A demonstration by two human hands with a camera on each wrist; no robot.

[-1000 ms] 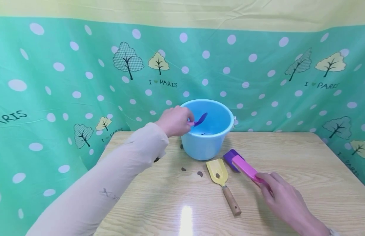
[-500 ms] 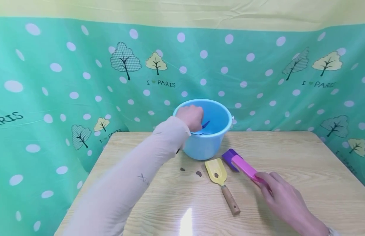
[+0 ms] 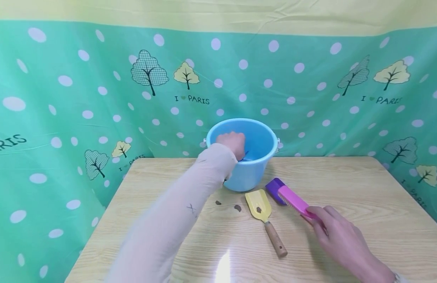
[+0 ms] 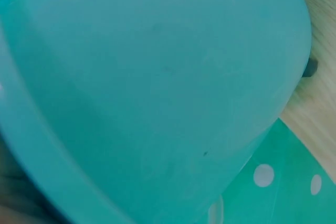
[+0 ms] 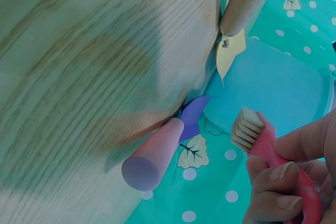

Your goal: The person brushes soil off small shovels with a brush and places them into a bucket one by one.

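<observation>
In the head view my left hand (image 3: 233, 144) reaches over the near rim into a light blue bucket (image 3: 244, 177). Its knuckles are bent. A purple tool tip (image 3: 245, 154) shows beside them, its handle hidden by the hand. The left wrist view is filled by the bucket wall (image 4: 168, 77). My right hand (image 3: 340, 237) grips a pink brush (image 3: 294, 199) with pale bristles, held above a purple shovel (image 3: 274, 188). The right wrist view shows the brush (image 5: 265, 142) pinched between thumb and fingers, and that shovel's pink handle (image 5: 157, 150) on the table.
A yellow scoop (image 3: 258, 200) with a wooden handle (image 3: 275, 239) lies in front of the bucket, a dark scrap (image 3: 258, 210) on it. Small dark scraps (image 3: 237, 208) lie on the wooden table (image 3: 190, 251) nearby. A green dotted curtain (image 3: 303, 90) hangs behind.
My left hand has moved right and down into the bucket with the purple tool, whose blade showed more before. The right hand and brush stay nearly in place.
</observation>
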